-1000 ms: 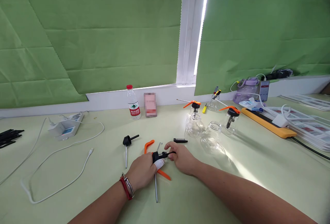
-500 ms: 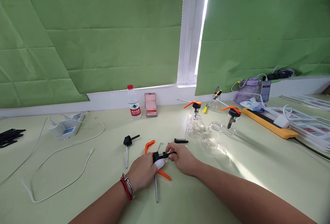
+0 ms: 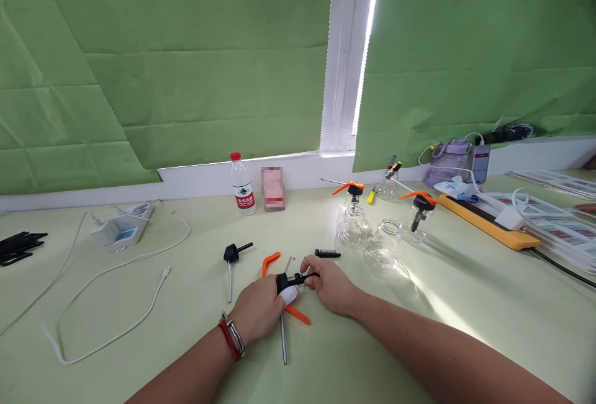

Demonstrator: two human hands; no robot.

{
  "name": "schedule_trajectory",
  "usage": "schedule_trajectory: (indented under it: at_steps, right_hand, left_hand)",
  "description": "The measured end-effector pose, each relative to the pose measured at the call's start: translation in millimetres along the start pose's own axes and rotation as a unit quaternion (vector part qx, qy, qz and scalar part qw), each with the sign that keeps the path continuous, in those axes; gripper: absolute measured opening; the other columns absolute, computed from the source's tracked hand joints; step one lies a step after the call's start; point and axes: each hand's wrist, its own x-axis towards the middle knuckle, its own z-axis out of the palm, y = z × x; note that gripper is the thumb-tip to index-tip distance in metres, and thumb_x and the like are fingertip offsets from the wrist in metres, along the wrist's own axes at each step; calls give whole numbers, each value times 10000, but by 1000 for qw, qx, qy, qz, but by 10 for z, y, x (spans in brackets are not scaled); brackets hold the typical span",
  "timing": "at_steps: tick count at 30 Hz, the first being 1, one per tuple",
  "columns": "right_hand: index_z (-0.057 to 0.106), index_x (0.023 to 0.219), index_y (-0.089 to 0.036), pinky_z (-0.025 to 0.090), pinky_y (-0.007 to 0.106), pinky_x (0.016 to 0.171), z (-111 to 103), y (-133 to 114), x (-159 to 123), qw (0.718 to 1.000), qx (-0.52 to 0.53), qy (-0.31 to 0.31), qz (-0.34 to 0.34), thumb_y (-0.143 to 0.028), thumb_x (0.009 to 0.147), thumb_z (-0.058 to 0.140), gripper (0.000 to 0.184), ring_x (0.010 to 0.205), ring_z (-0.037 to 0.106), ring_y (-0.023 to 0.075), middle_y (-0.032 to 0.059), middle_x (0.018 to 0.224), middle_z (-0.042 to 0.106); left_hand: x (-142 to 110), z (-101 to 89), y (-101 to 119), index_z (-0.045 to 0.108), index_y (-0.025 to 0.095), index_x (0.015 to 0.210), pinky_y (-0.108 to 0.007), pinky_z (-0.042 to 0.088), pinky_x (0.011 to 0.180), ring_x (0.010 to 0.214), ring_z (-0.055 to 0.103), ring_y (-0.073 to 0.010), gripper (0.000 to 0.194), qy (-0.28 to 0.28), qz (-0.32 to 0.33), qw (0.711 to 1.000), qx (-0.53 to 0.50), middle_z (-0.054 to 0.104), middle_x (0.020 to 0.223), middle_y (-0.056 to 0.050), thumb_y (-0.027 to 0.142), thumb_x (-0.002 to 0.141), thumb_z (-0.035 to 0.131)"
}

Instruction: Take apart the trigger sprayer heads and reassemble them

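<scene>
My left hand (image 3: 261,308), with a white wrap on its thumb, is closed around the thick end of a black plastic part (image 3: 294,280). The fingertips of my right hand (image 3: 331,285) pinch the thin right end of that part. A metal rod (image 3: 284,341) sticks out toward me below my left hand; its upper end is hidden. One orange curved lever (image 3: 270,260) lies just beyond my left hand, and an orange strip (image 3: 297,314) shows under it. Farther off lies a black piece with a spring (image 3: 327,254). A similar black cap with a metal rod (image 3: 231,254) rests to the left.
Clear glass jars (image 3: 383,249) stand at right, two with black tops and orange levers (image 3: 423,200). Behind them are screwdrivers (image 3: 394,168). A water bottle (image 3: 243,190) stands at the back. White cable (image 3: 133,259) and a power strip (image 3: 125,230) lie left; an orange-black bar (image 3: 484,223) lies right.
Hardly anything differs. Both hands keep the same hold on the black plastic part, and the whole view has shifted very slightly.
</scene>
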Motion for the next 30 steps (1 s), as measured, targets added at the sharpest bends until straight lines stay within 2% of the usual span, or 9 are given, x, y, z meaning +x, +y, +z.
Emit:
schedule_trajectory:
  at_steps: [8,26,30]
  right_hand:
    - [523,911,-226,331,224,571,-13,-5,5,1000,-11,0,-4,-76,752,448,231,591,451,121,-39,643,525]
    - [545,902,-216,331,228,565,-5,-4,19,1000,-28,5,1,-85,766,450,212,594,454,120,-27,660,527]
    - [518,1005,-231,346,231,587,-21,-29,6,999,-31,13,-2,-70,758,451,302,621,476,124,-30,688,551]
  left_hand:
    - [-13,-7,8,515,212,731,-316,338,497,624,572,-234,440,4,-9,1000,-7,607,711,-58,607,805,334]
    - [-7,-25,35,486,213,724,-322,341,511,648,573,-252,418,0,-4,1000,4,612,729,-71,590,814,328]
    - [-8,-21,33,493,212,727,-319,347,514,665,579,-253,417,1,-5,1000,7,616,743,-73,589,813,335]
